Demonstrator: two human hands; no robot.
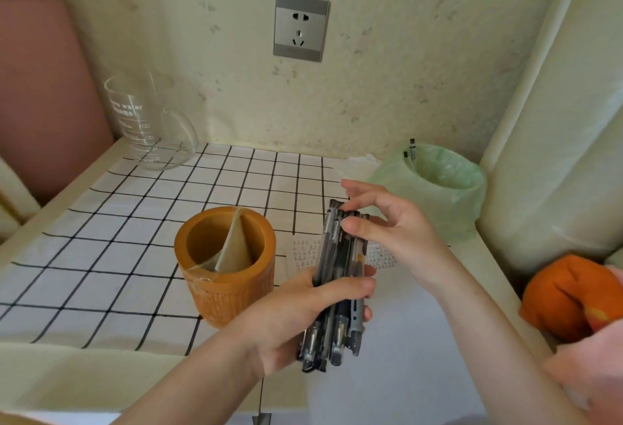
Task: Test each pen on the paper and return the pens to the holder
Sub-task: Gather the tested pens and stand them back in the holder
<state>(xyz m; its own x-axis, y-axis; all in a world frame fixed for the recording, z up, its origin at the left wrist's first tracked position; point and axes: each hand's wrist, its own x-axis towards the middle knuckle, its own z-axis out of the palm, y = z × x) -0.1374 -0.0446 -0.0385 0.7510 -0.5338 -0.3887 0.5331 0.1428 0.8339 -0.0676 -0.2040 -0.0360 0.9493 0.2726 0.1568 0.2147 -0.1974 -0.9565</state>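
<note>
Pens [338,256] are bunched right of the holder [229,293]: left hand [296,320] grips them, right hand [394,232] pinches their tops. It contains a curled sheet [232,249]; the paper [301,252] alongside is partly hidden.

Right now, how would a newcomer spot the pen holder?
On the black-gridded white tablecloth, below the wall socket, stands the pen holder, left of the left hand gripping a bundle of pens. It is the only orange-brown ribbed cylinder, with a curved divider inside, unlike the clear glass jug.
</note>
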